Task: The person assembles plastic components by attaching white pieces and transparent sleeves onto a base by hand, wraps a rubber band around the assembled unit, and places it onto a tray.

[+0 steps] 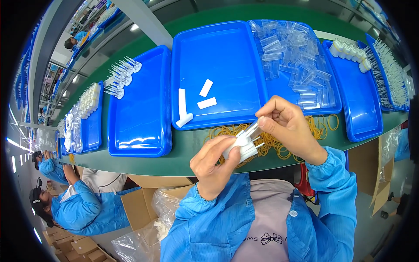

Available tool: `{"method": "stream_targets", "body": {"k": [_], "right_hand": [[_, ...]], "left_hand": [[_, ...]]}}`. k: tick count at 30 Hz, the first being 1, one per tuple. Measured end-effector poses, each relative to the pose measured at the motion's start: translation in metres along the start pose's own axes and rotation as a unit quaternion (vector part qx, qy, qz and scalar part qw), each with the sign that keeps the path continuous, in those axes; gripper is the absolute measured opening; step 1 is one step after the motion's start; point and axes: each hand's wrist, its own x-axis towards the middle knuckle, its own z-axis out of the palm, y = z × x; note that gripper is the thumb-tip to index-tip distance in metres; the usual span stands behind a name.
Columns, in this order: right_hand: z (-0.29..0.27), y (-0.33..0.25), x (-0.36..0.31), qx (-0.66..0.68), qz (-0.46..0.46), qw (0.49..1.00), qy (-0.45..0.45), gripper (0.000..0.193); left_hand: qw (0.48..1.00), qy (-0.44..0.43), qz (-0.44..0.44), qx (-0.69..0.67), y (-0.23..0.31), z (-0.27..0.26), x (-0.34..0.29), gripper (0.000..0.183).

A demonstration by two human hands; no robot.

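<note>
From the head view I have both hands up over the near edge of the green table (183,150), working on a small bundle of white plastic pieces (242,145). My left hand (214,163) is closed around the bundle from below, thumb pressed across its front, so the grip there is firm and shut. My right hand (286,126) pinches the upper end of one clear, slim piece (253,128) between thumb and forefinger, the other fingers curled in. The pieces look light, rigid and smooth, so I judge them slippery and apt to fan apart or slide out endwise; thin prongs at the lower right of the bundle look like the weak spot, so I would hold across the thick bodies, not the tips. Just beyond the hands lies a loose heap of yellow rubber bands (275,142), soft and stretchy. Behind that, a blue tray (218,48) holds a few white strips (207,103), the tray to its right is piled with clear plastic sleeves (292,56), and the tray to its left (139,113) carries a few white parts at its far end. Other workers in blue coats sit at the far left.
</note>
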Motion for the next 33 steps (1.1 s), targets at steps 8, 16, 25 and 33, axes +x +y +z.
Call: {"method": "stream_targets", "body": {"k": [8,16,25,33], "right_hand": [[-0.004,-0.012,-0.002,-0.011,-0.026,0.999,0.015,0.017],[-0.006,-0.019,-0.007,0.049,-0.012,0.998,0.037,0.018],[-0.008,-0.022,-0.016,-0.151,-0.171,0.973,0.043,0.017],[-0.002,-0.022,-0.025,-0.134,-0.181,0.974,0.019,0.016]], "left_hand": [[0.987,0.013,-0.049,-0.155,-0.004,0.001,-0.002,0.044],[0.871,-0.008,-0.236,-0.432,-0.005,0.006,-0.012,0.053],[0.849,0.002,-0.216,-0.482,-0.002,0.011,-0.01,0.043],[0.876,0.022,-0.172,-0.449,0.002,0.014,-0.019,0.043]]}}
